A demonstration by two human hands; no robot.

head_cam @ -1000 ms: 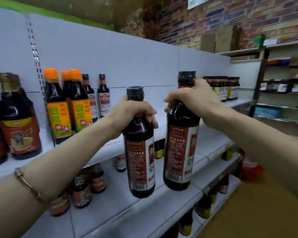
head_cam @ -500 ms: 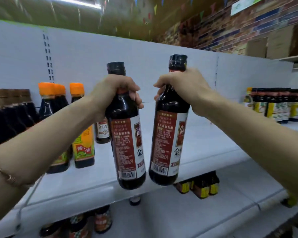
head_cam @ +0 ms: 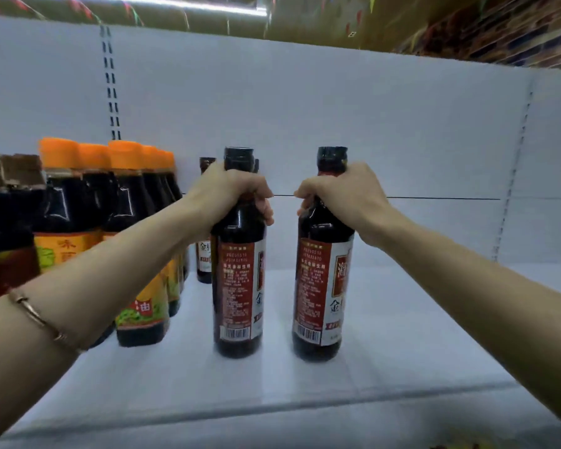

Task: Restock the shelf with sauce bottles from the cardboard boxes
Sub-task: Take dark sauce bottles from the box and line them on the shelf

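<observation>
Each hand's fingers grip the neck of an upright dark glass sauce bottle with a red label, the left hand (head_cam: 232,192) on the left bottle (head_cam: 238,280) and the right hand (head_cam: 340,197) on the right bottle (head_cam: 321,286), both long axes vertical and bases at or just above the white shelf (head_cam: 402,351) at frame centre.

Dark bottles (head_cam: 238,286), red-white labels; orange caps (head_cam: 59,152); white shelf (head_cam: 402,335).

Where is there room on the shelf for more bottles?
The shelf is bare right of the right bottle, and in front of both held bottles. A gap lies between it and the left bottle. The left end is crowded with orange-capped bottles.
</observation>
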